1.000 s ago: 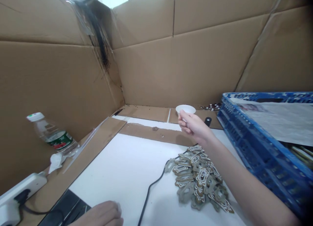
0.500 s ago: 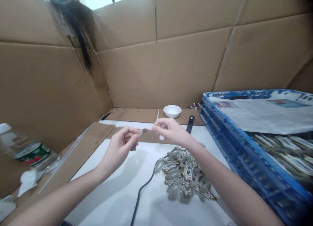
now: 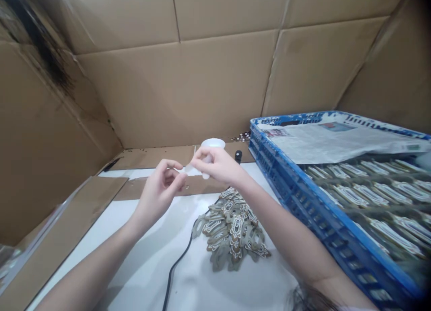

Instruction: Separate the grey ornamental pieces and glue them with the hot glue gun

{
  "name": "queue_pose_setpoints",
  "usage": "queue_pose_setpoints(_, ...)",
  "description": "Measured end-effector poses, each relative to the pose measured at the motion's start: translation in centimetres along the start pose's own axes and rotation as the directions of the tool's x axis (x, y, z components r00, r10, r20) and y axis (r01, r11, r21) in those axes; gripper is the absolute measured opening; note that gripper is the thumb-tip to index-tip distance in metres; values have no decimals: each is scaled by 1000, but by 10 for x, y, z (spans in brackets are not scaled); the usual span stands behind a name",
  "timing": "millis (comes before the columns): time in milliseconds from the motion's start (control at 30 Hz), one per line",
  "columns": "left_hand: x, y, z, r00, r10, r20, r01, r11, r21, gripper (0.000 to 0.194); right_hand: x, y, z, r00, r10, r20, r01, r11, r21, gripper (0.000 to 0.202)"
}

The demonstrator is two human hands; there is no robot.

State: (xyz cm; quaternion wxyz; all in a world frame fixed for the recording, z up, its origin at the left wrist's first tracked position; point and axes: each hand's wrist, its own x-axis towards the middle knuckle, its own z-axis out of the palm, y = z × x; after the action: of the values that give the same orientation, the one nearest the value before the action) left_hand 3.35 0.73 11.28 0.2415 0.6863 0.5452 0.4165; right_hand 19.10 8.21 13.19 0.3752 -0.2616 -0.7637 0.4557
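Observation:
My left hand (image 3: 163, 185) is raised over the white work surface, thumb and forefinger closed at the edge of a small pale translucent piece (image 3: 189, 168). Against the same piece, from the other side, are the pinched fingertips of my right hand (image 3: 218, 165). A whitish rounded object (image 3: 205, 175) shows beneath the right fingers; its kind is unclear. Nearer to me and below the right forearm lies a heap of flat grey-brown ornamental plates (image 3: 237, 225) with white scroll patterns. Both hands are clear of this heap.
A blue plastic crate (image 3: 289, 199) on the right holds rows of similar plates, partly covered by paper (image 3: 323, 142). Behind my right hand stands a white bowl (image 3: 213, 142). A black cable (image 3: 178, 261) crosses the surface. Cardboard walls (image 3: 215, 77) enclose the back and left.
The view has swung right, showing more of the crate and losing the bottle. My hands have come together, and the pale piece from my left fingertips now lies between both hands.

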Motion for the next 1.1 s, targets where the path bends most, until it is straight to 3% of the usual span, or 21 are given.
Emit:
queue_pose_setpoints(67, -8, -13, 18, 979, 91, 184, -121, 980, 158, 47, 2, 2, -6, 993, 9, -119, -7, 1000, 21, 19)
queue_pose_setpoints(133, -19, -24, 43, 859, 149, 490, -287, 933, 219, 80, 3, 4, -11, 983, 24, -180, -16, 999, 46, 20)
queue_pose_setpoints(200, -30, -33, 69, 760, 156, 631, -390, 886, 251, 91, 4, 5, -13, 980, 21, -197, -10, 998, 56, 20)
queue_pose_setpoints(267, -38, -37, 89, 738, 176, 652, -448, 850, 277, 86, 3, 6, -13, 980, 12, -199, -2, 999, 51, 18)
queue_pose_setpoints(400, -37, -37, 101, 783, 225, 580, -460, 838, 295, 58, 2, 4, -9, 981, -1, -193, 10, 999, 49, 17)
queue_pose_setpoints(500, -25, -35, 89, 855, 184, 486, -327, 917, 228, 36, 2, 3, -9, 979, -5, -204, 16, 999, 52, 17)
queue_pose_setpoints(633, -6, -40, 57, 924, 85, 374, -139, 983, 121, 27, 2, 2, -12, 978, -4, -206, 13, 999, 42, 18)
queue_pose_setpoints(767, -1, -51, 20, 894, -22, 448, -114, 955, 274, 36, 1, 0, -13, 979, -2, -202, 9, 999, 34, 17)
queue_pose_setpoints(833, -6, -52, 2, 864, -67, 499, -115, 939, 325, 43, 1, 0, -14, 978, 5, -207, -1, 1000, 19, 17)
queue_pose_setpoints(933, -17, -48, -20, 856, -138, 498, -83, 914, 396, 39, 1, 0, -15, 976, 2, -219, -1, 1000, 5, 17)
queue_pose_setpoints(1000, -23, -48, -27, 865, -193, 463, -69, 869, 491, 36, 2, 1, -15, 976, 6, -218, -5, 1000, 6, 18)
queue_pose_setpoints(1100, -28, -59, -25, 888, -277, 367, -57, 725, 686, 37, 3, 3, -14, 979, 34, -200, -33, 999, 5, 20)
